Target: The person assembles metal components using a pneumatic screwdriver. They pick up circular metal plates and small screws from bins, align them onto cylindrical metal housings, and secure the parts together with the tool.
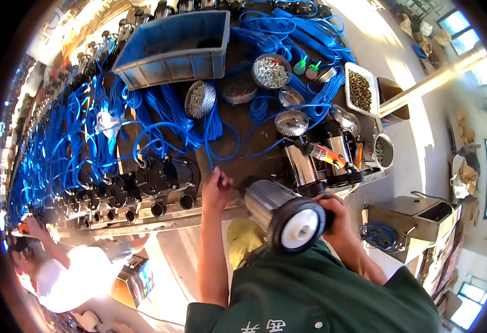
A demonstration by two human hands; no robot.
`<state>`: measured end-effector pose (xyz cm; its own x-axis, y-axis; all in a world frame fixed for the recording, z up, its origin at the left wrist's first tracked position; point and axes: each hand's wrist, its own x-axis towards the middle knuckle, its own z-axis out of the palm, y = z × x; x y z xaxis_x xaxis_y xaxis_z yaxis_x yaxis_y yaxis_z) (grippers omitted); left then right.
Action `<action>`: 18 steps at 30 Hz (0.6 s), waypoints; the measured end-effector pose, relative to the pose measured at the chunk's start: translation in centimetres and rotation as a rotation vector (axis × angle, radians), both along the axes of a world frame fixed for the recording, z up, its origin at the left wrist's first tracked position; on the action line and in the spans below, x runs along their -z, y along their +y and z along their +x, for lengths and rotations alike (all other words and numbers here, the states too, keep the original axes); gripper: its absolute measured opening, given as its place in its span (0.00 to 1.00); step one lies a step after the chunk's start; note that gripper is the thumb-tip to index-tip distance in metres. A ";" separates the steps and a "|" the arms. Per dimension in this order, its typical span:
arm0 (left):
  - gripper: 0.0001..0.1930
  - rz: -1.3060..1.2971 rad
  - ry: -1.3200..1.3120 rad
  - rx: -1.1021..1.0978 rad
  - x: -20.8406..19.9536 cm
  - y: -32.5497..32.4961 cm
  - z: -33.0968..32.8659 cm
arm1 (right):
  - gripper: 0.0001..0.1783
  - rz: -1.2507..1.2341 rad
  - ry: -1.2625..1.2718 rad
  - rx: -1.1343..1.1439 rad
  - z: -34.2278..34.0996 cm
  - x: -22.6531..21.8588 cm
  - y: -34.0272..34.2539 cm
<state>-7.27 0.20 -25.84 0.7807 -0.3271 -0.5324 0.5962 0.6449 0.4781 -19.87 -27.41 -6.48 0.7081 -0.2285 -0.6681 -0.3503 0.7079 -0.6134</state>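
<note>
A steel cylindrical pump body (261, 201) with a black rim and a white disc (302, 228) on its near end lies tilted in front of my torso, over the table's front edge. My right hand (336, 215) grips its black-rimmed end from the right. Beside the far, dark end, my left hand (217, 191) is closed with thumb and forefinger together; whatever is in its fingers is too small to tell. A loop of blue cable (221, 159) lies on the table just beyond that hand. Two more steel cylinders (302, 166) stand to the right, with an orange-and-black power tool (324, 154) across them.
Metal bowls of screws (271, 72), a blue crate (171, 69) and a white tray of brass-coloured parts (360, 91) stand farther back. Black-ended pumps (163, 180) and blue cable coils fill the left. Another person (77, 272) works at the lower left beside a carton (135, 280).
</note>
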 end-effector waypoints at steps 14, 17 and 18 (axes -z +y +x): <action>0.11 1.160 -0.152 0.352 0.6 -5.0 -7.4 | 0.08 -0.260 0.217 -0.054 2.8 3.4 -1.7; 0.10 1.544 -0.708 -0.047 -2.4 -6.3 -4.8 | 0.09 -0.290 0.211 -0.139 2.4 3.3 -2.4; 0.14 1.419 -0.599 0.053 -3.6 -7.0 -3.7 | 0.09 -0.297 0.213 -0.179 1.8 3.8 -3.1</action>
<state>-11.00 -6.76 -22.27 0.9909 0.1278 -0.0426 0.1064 -0.5480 0.8297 -18.06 -30.48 -10.30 0.6074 -0.3189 -0.7275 -0.5932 0.4271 -0.6825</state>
